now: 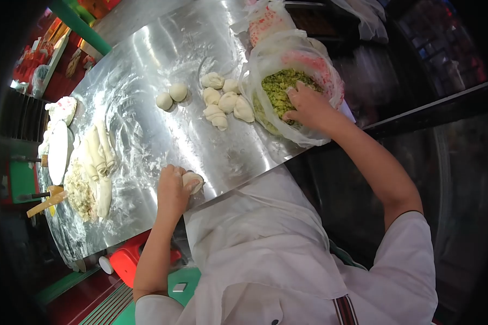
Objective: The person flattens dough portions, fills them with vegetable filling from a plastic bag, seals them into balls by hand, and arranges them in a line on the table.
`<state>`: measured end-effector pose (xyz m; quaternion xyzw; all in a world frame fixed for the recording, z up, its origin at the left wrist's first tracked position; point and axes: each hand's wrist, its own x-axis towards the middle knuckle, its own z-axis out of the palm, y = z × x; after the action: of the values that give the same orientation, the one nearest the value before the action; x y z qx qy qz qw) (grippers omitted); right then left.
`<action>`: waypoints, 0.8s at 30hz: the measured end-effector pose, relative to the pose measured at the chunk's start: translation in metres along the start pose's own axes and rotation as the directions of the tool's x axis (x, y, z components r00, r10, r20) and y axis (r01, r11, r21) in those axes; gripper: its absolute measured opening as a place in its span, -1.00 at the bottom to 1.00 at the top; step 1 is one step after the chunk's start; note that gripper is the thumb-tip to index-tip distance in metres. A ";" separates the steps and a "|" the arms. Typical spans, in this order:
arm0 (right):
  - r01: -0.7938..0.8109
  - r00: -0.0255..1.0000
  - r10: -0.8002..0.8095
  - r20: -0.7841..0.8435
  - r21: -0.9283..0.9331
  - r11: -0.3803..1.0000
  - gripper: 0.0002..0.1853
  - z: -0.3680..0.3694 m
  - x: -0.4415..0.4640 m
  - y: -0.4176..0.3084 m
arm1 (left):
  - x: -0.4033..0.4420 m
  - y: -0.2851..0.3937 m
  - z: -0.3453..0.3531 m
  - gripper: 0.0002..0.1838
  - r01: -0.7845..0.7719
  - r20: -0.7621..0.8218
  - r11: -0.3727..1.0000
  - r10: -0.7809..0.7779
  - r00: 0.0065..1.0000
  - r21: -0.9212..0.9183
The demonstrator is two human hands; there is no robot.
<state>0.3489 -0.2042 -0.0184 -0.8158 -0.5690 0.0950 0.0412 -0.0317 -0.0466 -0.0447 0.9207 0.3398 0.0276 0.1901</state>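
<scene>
Inside a plastic bag (334, 80), coarse yellow-green filling (275, 93), right hand (310, 109) touching

A small, pale, rounded dough piece (193, 183) sat partly hidden near the silver metal desk's (141, 138) front edge. A crumbly, moist-looking, yellow-green mixture (276, 89) filled an open, translucent plastic bag (271, 54).

Dough (198, 182) partly hidden by left hand (172, 187).
Right hand (312, 110): tips unclear in filling (275, 91); shirt (398, 265) cut off below.
</scene>
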 end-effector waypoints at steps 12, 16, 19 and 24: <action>0.076 0.997 -0.076 -0.028 0.021 0.997 -0.63 0.029 0.019 -0.022 | 0.139 0.170 -0.033 -0.56 0.027 0.022 -0.034 0.141 0.990 -0.999; 0.090 0.982 -0.052 -0.182 0.210 0.974 -0.66 0.015 0.011 -0.005 | 0.176 0.201 -0.007 -0.62 0.119 0.113 -0.006 0.252 0.961 -0.993; -0.137 0.990 0.123 0.066 0.288 0.948 -0.50 -0.028 0.007 0.005 | 0.195 0.197 0.010 -0.65 0.171 0.182 0.073 0.184 0.966 -0.982; 0.134 0.991 -0.112 -0.073 0.521 0.843 -0.45 -0.047 -0.005 0.035 | 0.201 0.200 0.028 -0.66 0.201 0.202 0.212 -0.016 0.979 -0.956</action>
<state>0.3885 -0.2191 0.0218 -0.7370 -0.5717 0.2277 0.2795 0.2511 -0.0670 -0.0122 0.5731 0.2966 0.1521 0.7486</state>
